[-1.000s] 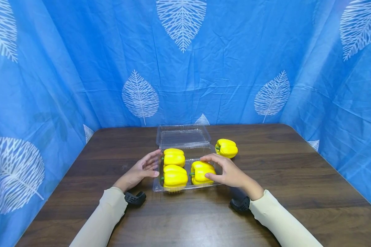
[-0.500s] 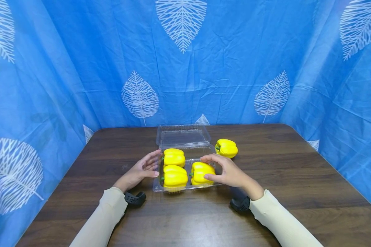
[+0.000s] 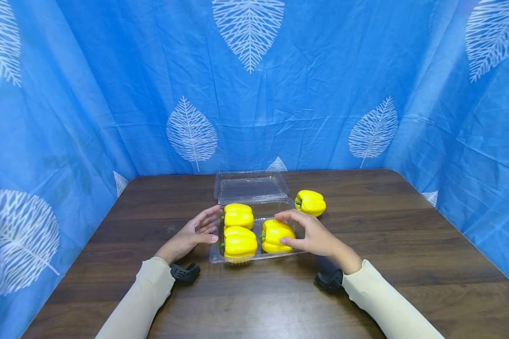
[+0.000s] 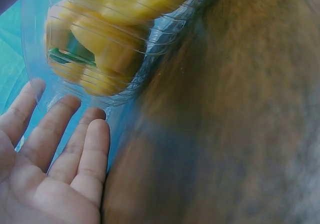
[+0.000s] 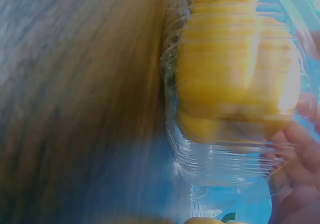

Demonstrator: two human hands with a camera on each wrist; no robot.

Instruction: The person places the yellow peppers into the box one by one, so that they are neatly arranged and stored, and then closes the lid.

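My right hand point(image 3: 311, 238) curls over the pepper point(image 3: 275, 237) in the near right corner of the clear tray point(image 3: 215, 256), thumb and fingers lightly round its sides, while my left hand point(image 3: 189, 234) lies open, straight fingers against the tray's left wall. The tray sits mid-table point(image 3: 398, 235), lid point(image 3: 250, 185) folded back, one spare pepper point(image 3: 311, 203) just off its far right corner. I judge the pepper light, smooth and slippery (take it across the broad shoulders), the tray thin and flexible.
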